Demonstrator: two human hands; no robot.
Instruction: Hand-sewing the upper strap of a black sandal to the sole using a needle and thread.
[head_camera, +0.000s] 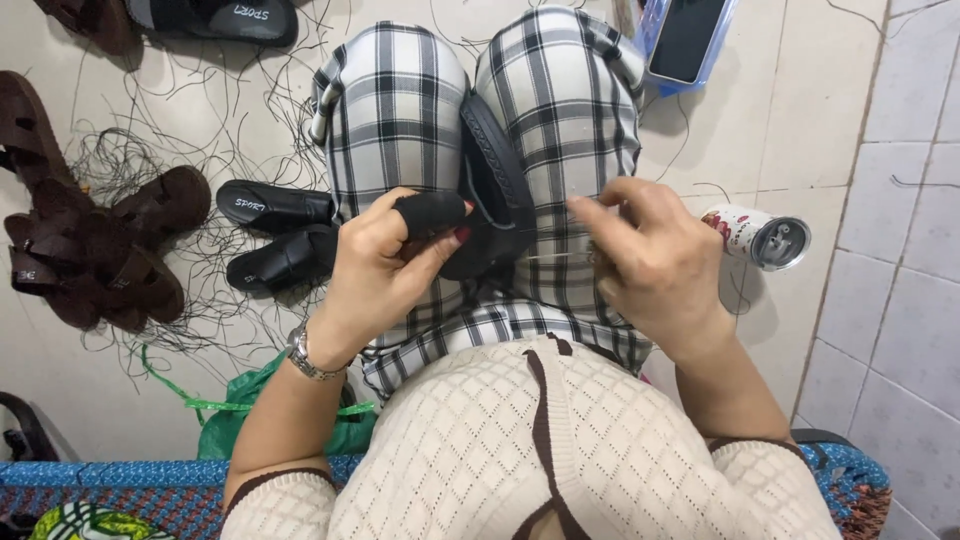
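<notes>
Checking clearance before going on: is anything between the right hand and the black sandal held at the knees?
Nothing visible. The right hand sits just right of the black sandal, over plaid cloth; the left hand grips the sandal from the other side.

1. Light is bright, soft and even, with no clear single source.
2. Shadows are faint and short beside the black sandals (275, 232) on the floor.
3. The right hand (650, 260) is slightly motion-blurred.
4. Wide-angle bending curves the tile lines at the right edge.
</notes>
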